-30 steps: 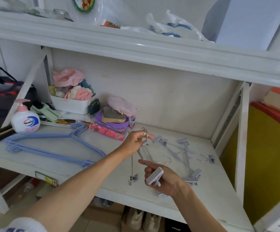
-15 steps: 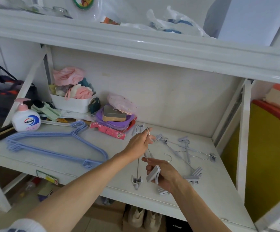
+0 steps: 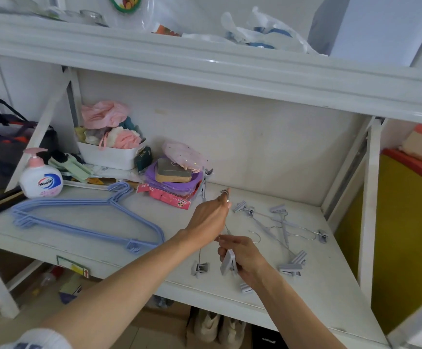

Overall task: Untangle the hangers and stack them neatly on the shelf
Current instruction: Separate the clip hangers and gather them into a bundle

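Since a second ago: left hand (image 3: 208, 219) carried farther back over the shelf (image 3: 104, 222), metal hook (image 3: 225, 195) raised with it, clip hanger (image 3: 201, 250) pulled more upright. Right hand (image 3: 242, 255) little shifted, still low near the front edge.

Left hand: fingers curled round the hook, hook wire looped over one fingertip. Held clip hanger hanging slantwise from that grip, one grey clip (image 3: 199, 269) down near the shelf surface, the other end up beside the purple bowl (image 3: 173, 183); touching the bowl or not, cannot tell.

Right hand: fingers and thumb pinched on a thin wire, another grey clip (image 3: 228, 263) tucked against the palm. Whether this wire belongs to the same hanger, cannot tell.

Right of both hands: tangled pile of clip hangers (image 3: 280, 230) lying flat on the shelf, bars crossed over one another, hooks and clips sticking out at several angles.

Left part of the shelf: stack of blue hangers (image 3: 79, 222) laid flat, hooks aligned toward the back wall. Behind them, soap bottle (image 3: 41, 180) upright, white basket (image 3: 109, 156) full of soft pink and cream items, red packet (image 3: 167, 197) under the bowl, sponge (image 3: 173, 171) inside the bowl.

Below the shelf: pair of shoes (image 3: 217, 326) on the floor.
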